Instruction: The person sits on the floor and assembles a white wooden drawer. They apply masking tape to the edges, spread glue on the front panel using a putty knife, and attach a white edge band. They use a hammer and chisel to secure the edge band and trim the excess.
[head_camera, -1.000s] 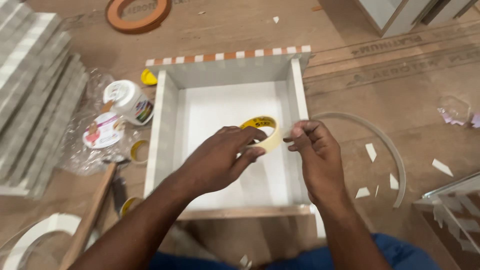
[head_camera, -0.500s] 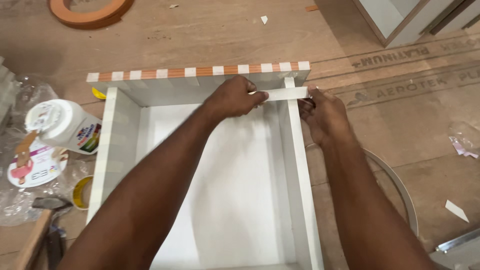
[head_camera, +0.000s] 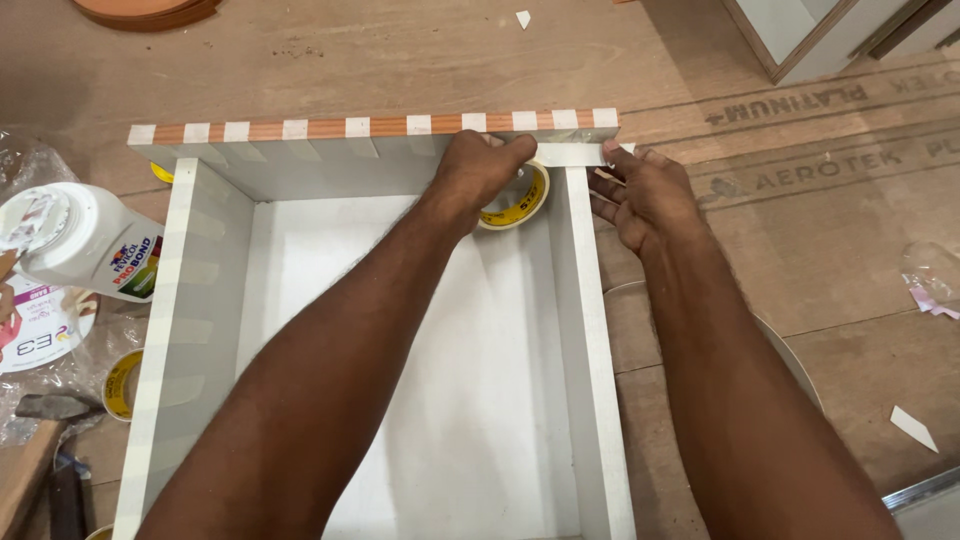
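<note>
A white open box, like a drawer (head_camera: 585, 330), lies on the brown board floor, its far wall edged with wood-coloured banding crossed by several strips of masking tape (head_camera: 340, 128). My left hand (head_camera: 482, 172) reaches inside to the far right corner and holds a roll of masking tape (head_camera: 520, 205) with a yellow core. A strip of tape runs from the roll over the corner of the right wall. My right hand (head_camera: 640, 195) is outside that corner, fingers spread, pressing the tape end against the wall's outer face.
A white glue bottle (head_camera: 85, 240) and a round lid lie in clear plastic wrap at the left, with another small tape roll (head_camera: 122, 385) below. An orange ring (head_camera: 150, 12) is at the top. Paper scraps (head_camera: 912, 428) dot the floor; a cabinet (head_camera: 830, 30) stands top right.
A second ago both hands pulled tape off the roll over the box's middle. They moved to the far right corner and laid the strip across it; my right hand now presses it flat.
</note>
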